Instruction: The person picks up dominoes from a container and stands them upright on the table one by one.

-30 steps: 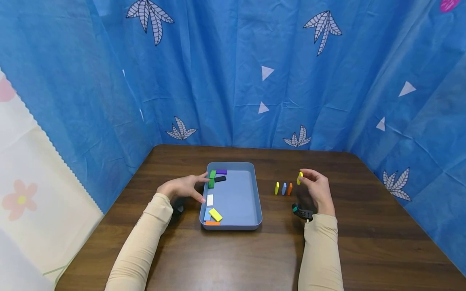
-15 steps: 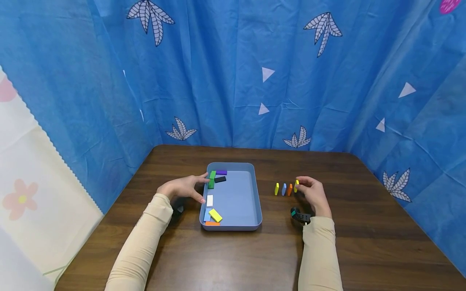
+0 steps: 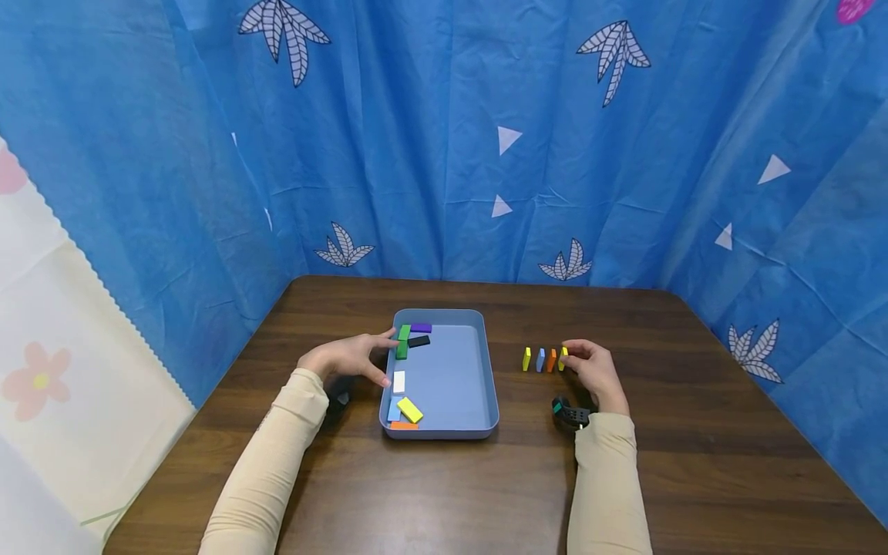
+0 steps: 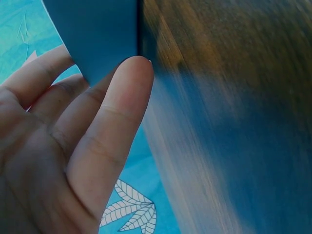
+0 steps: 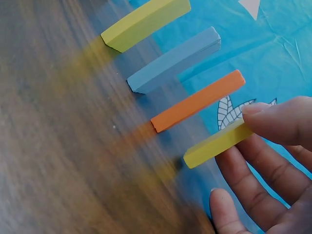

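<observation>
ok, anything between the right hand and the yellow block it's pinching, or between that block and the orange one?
Nothing visible: the right hand pinches the yellow block directly, and no other block stands in the gap to the orange block.

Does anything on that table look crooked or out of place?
In the tray, the yellow block lies askew, unlike the straighter light blue block and orange block; the black block slants slightly too. Nothing looks spilled.

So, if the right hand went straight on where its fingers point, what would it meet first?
Probably the orange block, standing just beyond the yellow block that the right hand pinches; the gap is hard to judge.
</observation>
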{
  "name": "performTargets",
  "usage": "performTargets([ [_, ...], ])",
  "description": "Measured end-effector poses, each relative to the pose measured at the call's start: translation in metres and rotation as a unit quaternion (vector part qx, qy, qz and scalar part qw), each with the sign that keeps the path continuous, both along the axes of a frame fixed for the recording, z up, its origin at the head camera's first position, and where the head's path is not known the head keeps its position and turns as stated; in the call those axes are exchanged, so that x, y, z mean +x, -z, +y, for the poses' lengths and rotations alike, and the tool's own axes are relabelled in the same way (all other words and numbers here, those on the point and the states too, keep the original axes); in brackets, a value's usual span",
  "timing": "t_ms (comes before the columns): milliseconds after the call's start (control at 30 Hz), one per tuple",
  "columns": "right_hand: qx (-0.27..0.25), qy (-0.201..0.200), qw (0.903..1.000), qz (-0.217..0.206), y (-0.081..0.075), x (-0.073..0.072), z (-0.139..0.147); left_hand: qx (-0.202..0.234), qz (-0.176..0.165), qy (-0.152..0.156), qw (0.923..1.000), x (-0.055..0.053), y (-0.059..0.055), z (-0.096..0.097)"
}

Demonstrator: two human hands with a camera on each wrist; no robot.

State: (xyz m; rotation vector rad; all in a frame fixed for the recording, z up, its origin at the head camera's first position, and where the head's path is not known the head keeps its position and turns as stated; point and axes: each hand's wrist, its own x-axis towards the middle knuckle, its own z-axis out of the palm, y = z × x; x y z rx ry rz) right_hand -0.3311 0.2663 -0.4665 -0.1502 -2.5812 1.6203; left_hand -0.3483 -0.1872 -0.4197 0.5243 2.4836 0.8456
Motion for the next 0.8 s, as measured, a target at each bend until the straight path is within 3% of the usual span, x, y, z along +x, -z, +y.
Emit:
performTargets([
  [800,-0.005,-0.026,0.9996,-0.006,-0.0084,0.0063,0.0038,0.003,-0.001,-0.004,1.0000,0.0000,0.0004,0.0007],
])
